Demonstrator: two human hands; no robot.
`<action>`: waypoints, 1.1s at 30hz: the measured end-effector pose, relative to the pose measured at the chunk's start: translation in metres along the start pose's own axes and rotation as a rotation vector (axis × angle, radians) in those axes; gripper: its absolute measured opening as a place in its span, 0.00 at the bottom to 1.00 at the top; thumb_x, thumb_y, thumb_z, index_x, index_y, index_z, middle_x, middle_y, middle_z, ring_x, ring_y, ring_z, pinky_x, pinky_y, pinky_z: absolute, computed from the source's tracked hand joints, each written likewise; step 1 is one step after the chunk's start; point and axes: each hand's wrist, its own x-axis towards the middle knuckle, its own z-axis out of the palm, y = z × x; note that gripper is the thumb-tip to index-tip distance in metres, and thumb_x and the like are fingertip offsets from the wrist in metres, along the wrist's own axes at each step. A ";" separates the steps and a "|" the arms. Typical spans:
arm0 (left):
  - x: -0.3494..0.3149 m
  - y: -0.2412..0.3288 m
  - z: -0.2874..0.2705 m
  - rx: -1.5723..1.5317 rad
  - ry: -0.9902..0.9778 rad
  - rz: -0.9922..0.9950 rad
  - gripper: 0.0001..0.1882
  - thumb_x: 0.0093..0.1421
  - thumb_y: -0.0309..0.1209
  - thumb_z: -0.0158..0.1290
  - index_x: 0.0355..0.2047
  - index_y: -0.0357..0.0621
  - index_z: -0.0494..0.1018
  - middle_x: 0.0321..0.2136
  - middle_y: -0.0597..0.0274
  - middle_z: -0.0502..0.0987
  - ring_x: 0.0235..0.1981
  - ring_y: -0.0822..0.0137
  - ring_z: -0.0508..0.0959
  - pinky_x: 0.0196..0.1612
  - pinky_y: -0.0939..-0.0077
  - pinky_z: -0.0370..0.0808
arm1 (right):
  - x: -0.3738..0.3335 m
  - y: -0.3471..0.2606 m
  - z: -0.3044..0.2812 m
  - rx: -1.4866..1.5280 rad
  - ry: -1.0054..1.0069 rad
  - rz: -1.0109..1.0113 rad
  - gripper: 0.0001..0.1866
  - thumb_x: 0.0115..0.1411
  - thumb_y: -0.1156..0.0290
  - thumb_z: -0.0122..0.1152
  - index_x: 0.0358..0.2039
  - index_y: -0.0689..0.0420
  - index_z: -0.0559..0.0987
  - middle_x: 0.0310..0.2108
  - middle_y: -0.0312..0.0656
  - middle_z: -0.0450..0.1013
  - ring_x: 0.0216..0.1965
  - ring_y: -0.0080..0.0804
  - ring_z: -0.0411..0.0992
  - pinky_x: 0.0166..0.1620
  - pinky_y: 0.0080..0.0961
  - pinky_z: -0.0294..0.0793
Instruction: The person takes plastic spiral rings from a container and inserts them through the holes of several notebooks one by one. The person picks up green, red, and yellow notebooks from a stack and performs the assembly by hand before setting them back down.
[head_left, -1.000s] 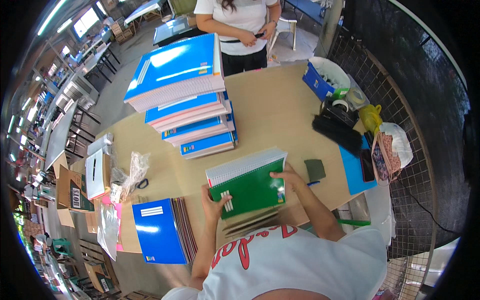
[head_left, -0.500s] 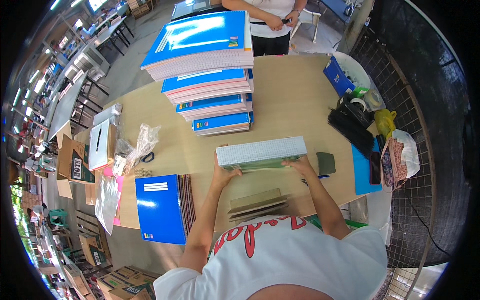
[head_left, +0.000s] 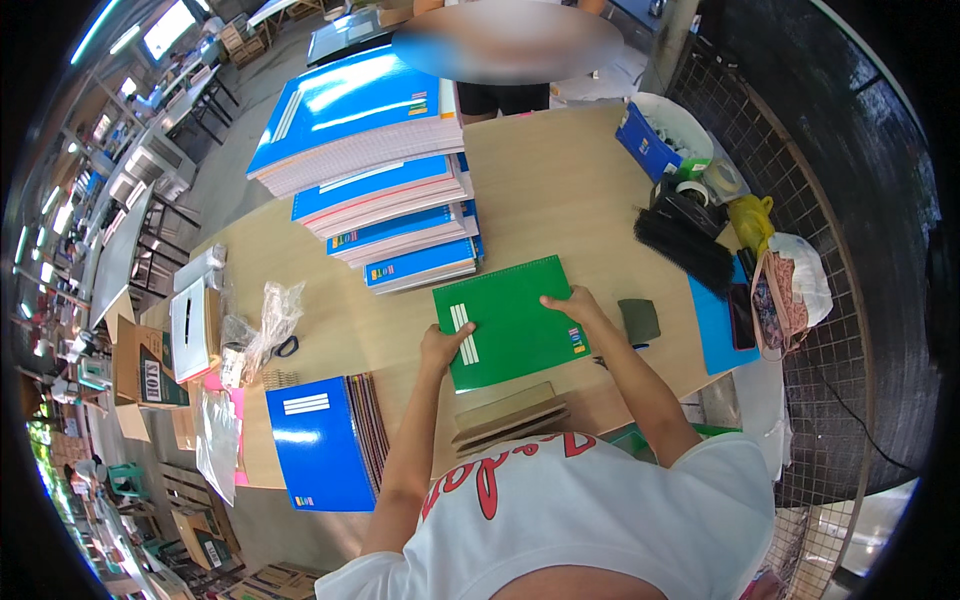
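Observation:
A green notebook (head_left: 512, 335) lies cover up in front of me; how many lie under it I cannot tell. My left hand (head_left: 445, 348) holds its left edge, thumb on the cover by the white label lines. At the right edge my right hand (head_left: 572, 308) grips it, thumb also on top and fingers hidden below. Just beyond stands a tall stack of blue notebooks (head_left: 345, 105). Between the green notebook and my shirt sit brown cardboard pieces (head_left: 510, 415).
Dark blue notebooks (head_left: 318, 440) are piled at left, near scissors (head_left: 287, 346) and clear plastic wrap (head_left: 275, 320). To the right are a dark green pad (head_left: 639, 320), a black brush (head_left: 685, 250), a phone (head_left: 742, 317) and a tub (head_left: 685, 125). A person stands across the table.
The block in my hands, before tipped up with its white page edges showing, now has its green cover facing up. The view has shifted slightly. Both hands keep their hold.

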 end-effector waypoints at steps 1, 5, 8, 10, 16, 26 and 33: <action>0.005 0.007 0.007 0.040 0.018 -0.010 0.35 0.45 0.54 0.67 0.37 0.30 0.75 0.31 0.45 0.81 0.32 0.57 0.82 0.35 0.66 0.78 | 0.017 0.011 -0.012 -0.083 0.011 -0.022 0.33 0.47 0.59 0.76 0.45 0.71 0.75 0.41 0.50 0.76 0.39 0.33 0.77 0.40 0.26 0.77; 0.007 0.032 0.034 0.096 0.003 -0.076 0.41 0.41 0.57 0.68 0.37 0.26 0.72 0.32 0.39 0.79 0.34 0.54 0.82 0.37 0.65 0.78 | 0.036 0.023 -0.044 -0.140 0.036 -0.031 0.31 0.45 0.57 0.76 0.40 0.70 0.78 0.35 0.48 0.78 0.36 0.32 0.77 0.38 0.26 0.76; 0.004 0.047 0.064 0.123 -0.008 -0.042 0.45 0.40 0.58 0.68 0.40 0.24 0.69 0.34 0.38 0.79 0.35 0.52 0.82 0.37 0.65 0.78 | 0.040 0.039 -0.080 -0.268 0.178 -0.046 0.29 0.45 0.58 0.77 0.38 0.70 0.79 0.33 0.47 0.78 0.35 0.31 0.77 0.38 0.26 0.76; -0.001 0.051 0.079 0.153 0.044 -0.004 0.47 0.39 0.60 0.68 0.40 0.24 0.69 0.34 0.37 0.78 0.36 0.50 0.81 0.38 0.64 0.78 | 0.029 0.029 -0.089 -0.202 0.149 -0.042 0.29 0.44 0.58 0.77 0.37 0.70 0.79 0.33 0.47 0.78 0.35 0.31 0.77 0.38 0.26 0.76; 0.042 0.095 0.118 0.192 -0.018 0.115 0.45 0.40 0.62 0.65 0.38 0.26 0.71 0.31 0.43 0.80 0.30 0.54 0.82 0.33 0.65 0.79 | 0.046 0.015 -0.146 -0.319 0.312 -0.079 0.34 0.40 0.50 0.77 0.34 0.70 0.80 0.35 0.53 0.78 0.37 0.36 0.78 0.38 0.30 0.77; 0.065 0.097 0.129 0.174 0.025 0.084 0.48 0.35 0.63 0.68 0.36 0.24 0.71 0.33 0.38 0.79 0.37 0.50 0.81 0.40 0.63 0.77 | -0.111 0.072 -0.082 -0.884 0.853 -0.594 0.41 0.46 0.50 0.68 0.57 0.57 0.67 0.56 0.50 0.64 0.58 0.52 0.60 0.59 0.50 0.60; 0.085 0.084 0.154 0.022 -0.127 0.049 0.39 0.39 0.57 0.69 0.36 0.29 0.77 0.34 0.44 0.81 0.35 0.56 0.82 0.41 0.66 0.77 | -0.142 0.173 -0.143 -1.350 0.832 -0.197 0.39 0.57 0.57 0.58 0.67 0.40 0.54 0.68 0.47 0.48 0.66 0.57 0.47 0.61 0.64 0.48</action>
